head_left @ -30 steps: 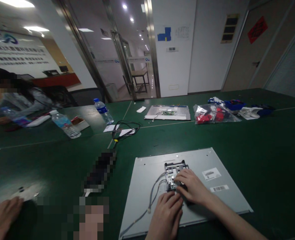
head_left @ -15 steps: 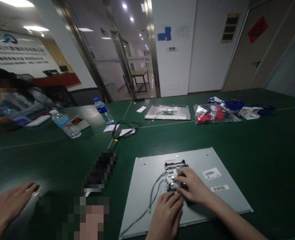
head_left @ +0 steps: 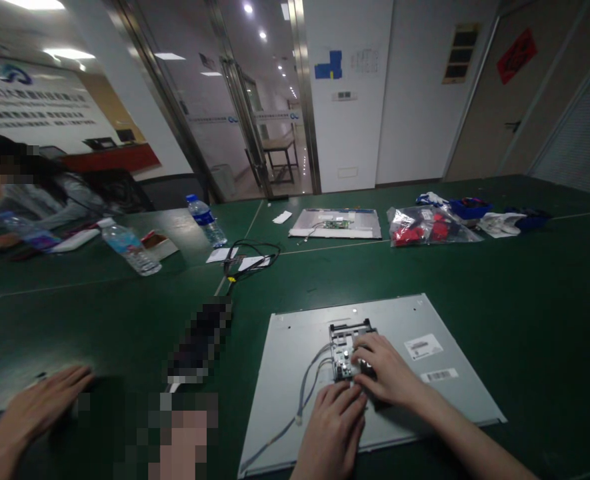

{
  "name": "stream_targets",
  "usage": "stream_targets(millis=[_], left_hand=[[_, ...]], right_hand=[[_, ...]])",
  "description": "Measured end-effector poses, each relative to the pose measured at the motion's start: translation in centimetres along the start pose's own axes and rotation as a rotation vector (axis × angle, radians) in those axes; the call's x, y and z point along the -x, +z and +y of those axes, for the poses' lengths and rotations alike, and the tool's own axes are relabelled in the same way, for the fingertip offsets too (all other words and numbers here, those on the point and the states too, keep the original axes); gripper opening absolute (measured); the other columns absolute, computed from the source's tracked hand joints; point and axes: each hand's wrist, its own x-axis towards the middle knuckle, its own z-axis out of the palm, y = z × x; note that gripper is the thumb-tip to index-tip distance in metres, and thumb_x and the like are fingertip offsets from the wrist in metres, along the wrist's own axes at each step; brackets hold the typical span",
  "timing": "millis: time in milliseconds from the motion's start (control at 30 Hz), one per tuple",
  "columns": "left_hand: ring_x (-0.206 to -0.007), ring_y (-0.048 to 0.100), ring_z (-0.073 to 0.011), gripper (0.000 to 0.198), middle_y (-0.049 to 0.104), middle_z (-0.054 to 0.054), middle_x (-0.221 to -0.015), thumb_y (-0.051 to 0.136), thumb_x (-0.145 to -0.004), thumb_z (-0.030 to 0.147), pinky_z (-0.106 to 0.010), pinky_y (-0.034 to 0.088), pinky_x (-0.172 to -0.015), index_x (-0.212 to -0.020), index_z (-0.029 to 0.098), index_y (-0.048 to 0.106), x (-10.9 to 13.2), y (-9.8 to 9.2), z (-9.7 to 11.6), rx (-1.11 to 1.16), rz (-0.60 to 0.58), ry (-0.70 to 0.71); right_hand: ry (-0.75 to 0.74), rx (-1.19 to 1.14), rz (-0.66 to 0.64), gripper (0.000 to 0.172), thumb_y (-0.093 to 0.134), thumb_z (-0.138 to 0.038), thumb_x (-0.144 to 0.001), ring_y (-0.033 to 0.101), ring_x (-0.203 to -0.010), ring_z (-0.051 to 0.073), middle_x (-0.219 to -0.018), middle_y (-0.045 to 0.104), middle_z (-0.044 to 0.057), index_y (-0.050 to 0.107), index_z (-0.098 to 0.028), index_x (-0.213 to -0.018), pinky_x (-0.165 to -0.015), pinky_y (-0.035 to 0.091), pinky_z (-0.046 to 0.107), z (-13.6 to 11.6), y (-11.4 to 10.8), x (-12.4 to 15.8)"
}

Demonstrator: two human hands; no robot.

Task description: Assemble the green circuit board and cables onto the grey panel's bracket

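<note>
A flat grey display panel [head_left: 279,373] lies back side up in front of me. Near its middle is a circuit board [head_left: 343,355] in a dark metal frame, with thin grey cables [head_left: 305,393] running from its left side toward the lower left. My right hand [head_left: 392,373] curls over the board's right side, thumb low and fingers bent onto it. At the lower edge, my left hand [head_left: 337,417] has its fingers close together and bent, fingertips against the board. The hands hide the board's lower right part.
At far left another person's hand [head_left: 49,400] rests on the green table [head_left: 475,280]. A pixelated dark object [head_left: 202,340] lies left of the panel. Farther back are bottles [head_left: 207,221], a cable coil [head_left: 255,257], a second panel [head_left: 365,230] and a plastic bag [head_left: 429,228].
The other person's hand at far left has shifted slightly right, and small items show beside it. My right fingers have moved very slightly on the board; my left hand stays in place.
</note>
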Motion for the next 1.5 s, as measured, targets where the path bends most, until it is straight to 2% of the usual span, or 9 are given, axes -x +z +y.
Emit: stream_targets(millis=[467, 633, 733, 833, 967, 1100, 1500], left_hand=[[-0.117, 0.053, -0.0245, 0.042, 0.061, -0.005, -0.128, 0.05, -0.09, 0.01, -0.047, 0.045, -0.101, -0.128, 0.026, 0.055, -0.1, -0.2, 0.0, 0.016, 0.011, 0.001], [-0.107, 0.058, -0.0232, 0.032, 0.067, -0.005, -0.114, 0.05, -0.09, 0.01, -0.042, 0.048, -0.092, -0.117, 0.024, 0.061, 0.1, 0.3, -0.4, 0.019, 0.165, -0.001], [-0.097, 0.059, -0.022, 0.024, 0.068, -0.006, -0.101, 0.05, -0.092, 0.014, -0.04, 0.048, -0.086, -0.11, 0.022, 0.062, 0.4, 0.3, -1.6, -0.025, 0.275, -0.097], [-0.093, 0.059, -0.0226, 0.02, 0.066, -0.006, -0.099, 0.051, -0.093, 0.019, -0.041, 0.047, -0.084, -0.109, 0.022, 0.062, 0.7, -0.2, -3.1, -0.103, 0.315, -0.22], [-0.093, 0.057, -0.0242, 0.019, 0.063, -0.006, -0.099, 0.054, -0.091, 0.021, -0.042, 0.045, -0.084, -0.108, 0.022, 0.062, 0.7, -1.1, -4.6, -0.202, 0.237, -0.294], [-0.095, 0.056, -0.0247, 0.02, 0.061, -0.006, -0.1, 0.055, -0.09, 0.022, -0.042, 0.043, -0.086, -0.108, 0.023, 0.063, -0.1, -1.4, -4.6, -0.267, 0.151, -0.287], [-0.092, 0.056, -0.0232, 0.02, 0.063, -0.006, -0.1, 0.047, -0.095, 0.02, -0.042, 0.041, -0.087, -0.108, 0.022, 0.062, -0.7, -1.6, -4.1, -0.3, 0.089, -0.264]], right_hand=[[0.006, 0.009, -0.009, 0.033, 0.07, -0.016, -0.076, 0.049, -0.113, 0.023, -0.118, 0.058, 0.005, 0.06, -0.024, -0.106, -0.099, 0.038, 0.039, 0.0, 0.0, -0.1], [0.009, 0.011, -0.023, 0.033, 0.069, -0.017, -0.077, 0.05, -0.113, 0.023, -0.118, 0.058, 0.005, 0.06, -0.024, -0.108, -0.097, 0.039, 0.039, 0.2, -0.1, -0.1], [0.004, 0.009, -0.037, 0.031, 0.068, -0.019, -0.078, 0.05, -0.111, 0.024, -0.117, 0.058, 0.006, 0.06, -0.023, -0.108, -0.096, 0.039, 0.04, 0.1, -0.3, -0.1], [0.006, 0.012, -0.045, 0.031, 0.069, -0.019, -0.078, 0.05, -0.111, 0.024, -0.117, 0.059, 0.005, 0.06, -0.023, -0.108, -0.096, 0.039, 0.04, 0.1, -0.3, -0.1], [0.02, 0.022, -0.053, 0.032, 0.069, -0.021, -0.08, 0.051, -0.111, 0.023, -0.117, 0.059, 0.005, 0.06, -0.023, -0.11, -0.096, 0.039, 0.039, 0.2, -0.2, 0.1], [0.03, 0.015, -0.055, 0.032, 0.069, -0.021, -0.08, 0.05, -0.111, 0.023, -0.118, 0.058, 0.005, 0.06, -0.023, -0.11, -0.097, 0.039, 0.039, 0.1, -0.3, 0.3], [0.032, 0.004, -0.068, 0.033, 0.068, -0.019, -0.08, 0.05, -0.112, 0.024, -0.118, 0.059, 0.006, 0.061, -0.023, -0.112, -0.098, 0.039, 0.041, -0.4, -0.3, 0.3]])
